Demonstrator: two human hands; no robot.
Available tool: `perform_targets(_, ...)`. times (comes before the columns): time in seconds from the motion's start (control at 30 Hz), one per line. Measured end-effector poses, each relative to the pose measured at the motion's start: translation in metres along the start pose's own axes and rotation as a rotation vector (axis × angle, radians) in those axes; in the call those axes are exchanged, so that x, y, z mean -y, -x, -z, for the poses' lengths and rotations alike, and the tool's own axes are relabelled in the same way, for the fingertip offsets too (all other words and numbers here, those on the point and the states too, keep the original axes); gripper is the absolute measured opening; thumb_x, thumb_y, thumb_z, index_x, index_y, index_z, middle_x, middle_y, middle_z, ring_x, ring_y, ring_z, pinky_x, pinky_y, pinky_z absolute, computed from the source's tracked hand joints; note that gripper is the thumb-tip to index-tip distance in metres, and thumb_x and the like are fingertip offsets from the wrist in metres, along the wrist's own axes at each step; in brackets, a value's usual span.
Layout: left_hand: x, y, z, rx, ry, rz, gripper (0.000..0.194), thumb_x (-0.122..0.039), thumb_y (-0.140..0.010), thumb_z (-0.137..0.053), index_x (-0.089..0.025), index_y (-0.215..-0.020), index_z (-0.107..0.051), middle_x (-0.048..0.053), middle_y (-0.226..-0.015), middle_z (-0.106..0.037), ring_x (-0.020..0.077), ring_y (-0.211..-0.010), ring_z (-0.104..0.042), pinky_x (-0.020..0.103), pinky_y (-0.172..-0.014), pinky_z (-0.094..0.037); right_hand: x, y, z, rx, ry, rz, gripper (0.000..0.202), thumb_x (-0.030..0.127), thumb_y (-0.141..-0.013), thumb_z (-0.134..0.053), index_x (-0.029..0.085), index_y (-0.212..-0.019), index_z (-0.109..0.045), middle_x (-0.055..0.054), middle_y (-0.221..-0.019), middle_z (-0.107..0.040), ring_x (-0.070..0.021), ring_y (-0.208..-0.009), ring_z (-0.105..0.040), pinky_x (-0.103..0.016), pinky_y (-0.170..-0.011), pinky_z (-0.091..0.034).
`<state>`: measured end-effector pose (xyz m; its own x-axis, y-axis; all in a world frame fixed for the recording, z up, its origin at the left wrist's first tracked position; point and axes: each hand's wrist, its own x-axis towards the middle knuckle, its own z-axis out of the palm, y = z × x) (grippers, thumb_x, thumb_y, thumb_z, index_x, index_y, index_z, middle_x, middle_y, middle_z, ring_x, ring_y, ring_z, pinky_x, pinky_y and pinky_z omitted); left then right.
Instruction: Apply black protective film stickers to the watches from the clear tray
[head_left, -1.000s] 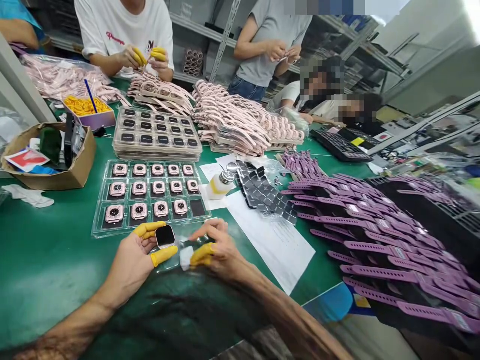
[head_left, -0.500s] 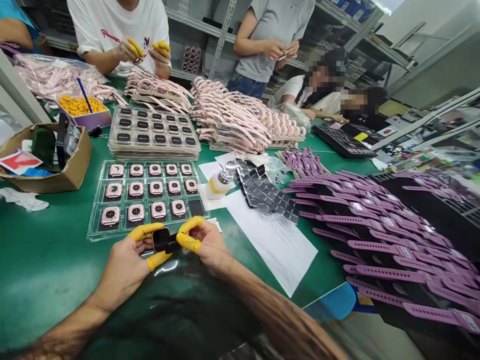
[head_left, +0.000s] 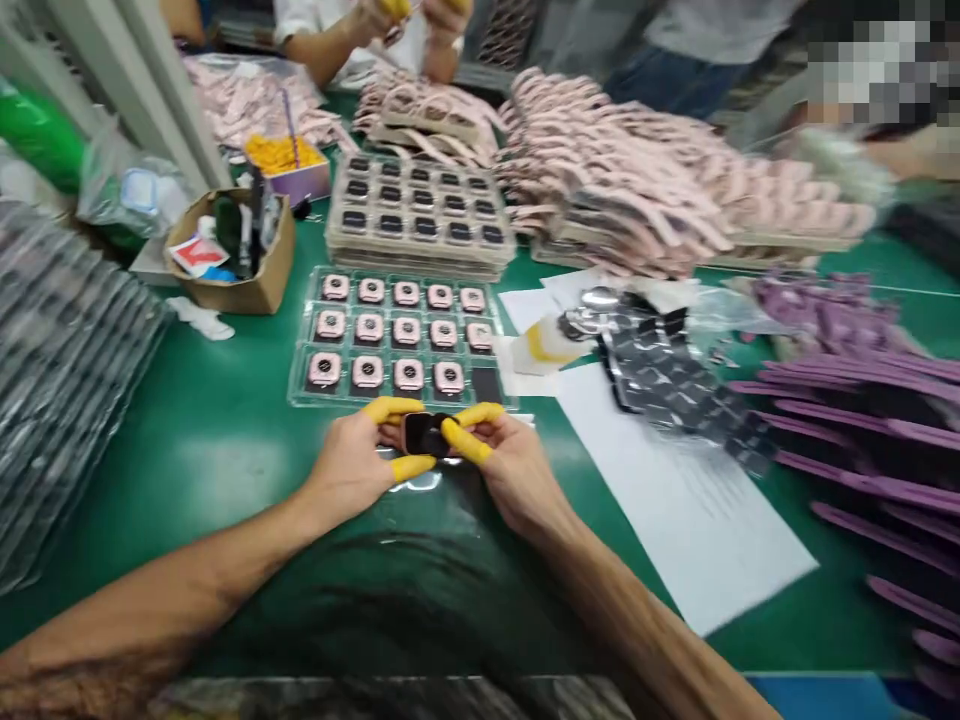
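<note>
Left hand [head_left: 349, 468]: closed on a pink-rimmed watch [head_left: 409, 434], gripping from the left, yellow-covered thumb below, fingertips above, dark face visible. Right hand [head_left: 525, 470]: finger and thumb together on a small dark piece [head_left: 436, 437] overlapping the watch's right side. Can't tell if it's stuck to the face or loose; too blurred.

Key relation: using the clear tray [head_left: 330, 402] as landmark, watch and dark piece sit just off its near edge, about mid-width. Together they run left to right, roughly parallel to that edge. Left hand is the nearer one to the watch, right hand to the dark piece. The tray's near-right pocket [head_left: 487, 385], black base showing, lies beyond and to the right of the watch, so right hand is closer to it.

Right of tray: bottle [head_left: 549, 343] with yellow liquid, then black film pieces [head_left: 660, 360]; white paper [head_left: 675, 490] runs toward the near right. Left of tray: cardboard box [head_left: 266, 275]. Behind tray: tray stack [head_left: 420, 258] of dark squares, then pink straps [head_left: 615, 170] behind and to the right.
</note>
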<state>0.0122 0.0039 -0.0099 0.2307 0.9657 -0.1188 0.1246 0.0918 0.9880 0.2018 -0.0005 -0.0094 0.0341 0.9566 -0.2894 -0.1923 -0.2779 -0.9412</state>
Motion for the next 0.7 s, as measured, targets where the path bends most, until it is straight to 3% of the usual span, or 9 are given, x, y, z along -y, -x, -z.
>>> perform_targets(0.1,0.0024,0.001,0.0019,0.015,-0.029,-0.031,0.054,-0.017,-0.069,-0.089,-0.016,-0.121,-0.075,0.006,-0.098,-0.082,0.0181,-0.086,-0.078,0.032,-0.087,-0.065,0.0003,0.0025,-0.0024,0.015,-0.02,-0.101,0.047,0.047,-0.05,-0.104,0.021,-0.074,-0.073,0.001,-0.07,-0.074,-0.0121,-0.066,-0.067,-0.022,-0.066,-0.059)
perform_targets(0.3,-0.0001,0.0037,0.0037,0.04,-0.077,-0.059,0.055,-0.019,-0.069,-0.091,-0.014,-0.122,-0.077,0.007,-0.099,-0.082,0.0173,-0.083,-0.076,0.031,-0.085,-0.066,-0.0001,0.006,-0.0074,0.03,-0.028,-0.164,0.048,0.041,-0.043,-0.107,0.021,-0.072,-0.074,0.001,-0.069,-0.075,-0.0141,-0.066,-0.07,-0.024,-0.064,-0.062)
perform_targets(0.7,0.0006,0.0031,0.0049,0.042,-0.108,-0.051,0.058,-0.02,-0.067,-0.092,-0.016,-0.124,-0.078,0.005,-0.101,-0.082,0.0167,-0.083,-0.076,0.032,-0.087,-0.066,0.0008,0.0039,-0.01,0.009,-0.04,-0.186,0.052,0.043,-0.039,-0.107,0.02,-0.071,-0.073,0.0,-0.066,-0.075,-0.0158,-0.064,-0.071,-0.026,-0.064,-0.064)
